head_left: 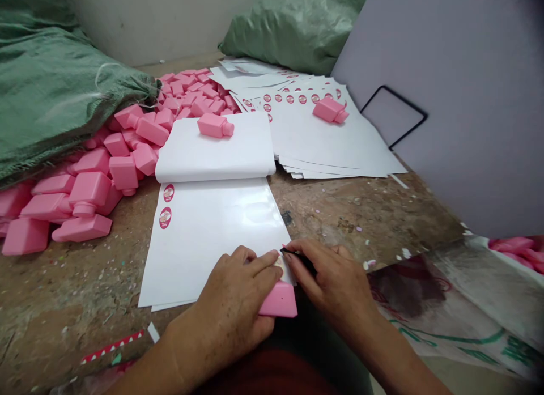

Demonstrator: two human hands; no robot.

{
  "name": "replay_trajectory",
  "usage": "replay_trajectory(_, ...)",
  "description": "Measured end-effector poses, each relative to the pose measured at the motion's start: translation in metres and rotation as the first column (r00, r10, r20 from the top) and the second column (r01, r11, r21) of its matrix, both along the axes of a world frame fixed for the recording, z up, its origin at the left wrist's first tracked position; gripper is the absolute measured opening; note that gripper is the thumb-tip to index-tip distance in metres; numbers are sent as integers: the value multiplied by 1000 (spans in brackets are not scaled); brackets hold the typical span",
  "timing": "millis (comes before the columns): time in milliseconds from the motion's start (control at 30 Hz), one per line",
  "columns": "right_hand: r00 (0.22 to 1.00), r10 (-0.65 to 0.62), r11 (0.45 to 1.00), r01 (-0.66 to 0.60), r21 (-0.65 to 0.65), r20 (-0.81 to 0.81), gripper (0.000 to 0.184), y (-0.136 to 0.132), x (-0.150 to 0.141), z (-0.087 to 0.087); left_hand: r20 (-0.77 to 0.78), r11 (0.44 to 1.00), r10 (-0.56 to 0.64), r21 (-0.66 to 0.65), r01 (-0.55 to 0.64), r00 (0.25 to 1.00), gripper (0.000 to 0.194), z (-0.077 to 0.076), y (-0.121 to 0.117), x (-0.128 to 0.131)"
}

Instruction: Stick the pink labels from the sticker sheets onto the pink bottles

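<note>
My left hand (242,290) is wrapped round a pink plastic bottle (279,300) at the front edge of the table. A label sheet (212,242) lies beside and partly under that hand, with two red oval labels (166,205) left on its left edge. Between the thumb and fingers of my right hand (327,270) is a slim black pointed tool (301,258). Its tip meets the bottle's upper side close to my left fingertips; fingers partly hide the pale patch there. The sheet's far part is folded back, and a second pink bottle (215,126) rests on the fold.
Many pink bottles (91,191) are heaped on the left, by a green woven sack (55,100). Stacked label sheets (323,140) lie at the back right under another pink bottle (330,110). A grey panel (463,100) with a black wire handle (403,106) borders the table's right side.
</note>
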State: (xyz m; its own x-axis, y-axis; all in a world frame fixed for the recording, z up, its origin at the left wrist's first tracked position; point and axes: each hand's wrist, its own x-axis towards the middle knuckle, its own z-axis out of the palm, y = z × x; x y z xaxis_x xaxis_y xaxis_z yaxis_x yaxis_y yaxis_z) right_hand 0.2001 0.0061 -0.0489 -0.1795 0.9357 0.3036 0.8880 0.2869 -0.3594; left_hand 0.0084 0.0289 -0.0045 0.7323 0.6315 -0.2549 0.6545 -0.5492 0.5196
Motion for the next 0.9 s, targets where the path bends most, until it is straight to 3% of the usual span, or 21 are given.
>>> replay_trajectory(200,989,22,1000,-24,-12,-144,19,-2,5,-6,13,1000,11,8,-12,1000,58,-3,-2,-1)
replay_trajectory(367,996,4,1000,-4,-3,-93,17,1,8,-5,23,1000,3,8,-3,1000,60,-2,-5,-2)
replay_trajectory(733,935,323,942,-333,50,149,17,34,26,12,-2,1000,-15,0,15,1000,46,4,-7,0)
replay_trajectory(900,902,392,914,-405,37,180,16,42,30,15,18,1000,-14,7,14,1000,46,-1,-7,-1)
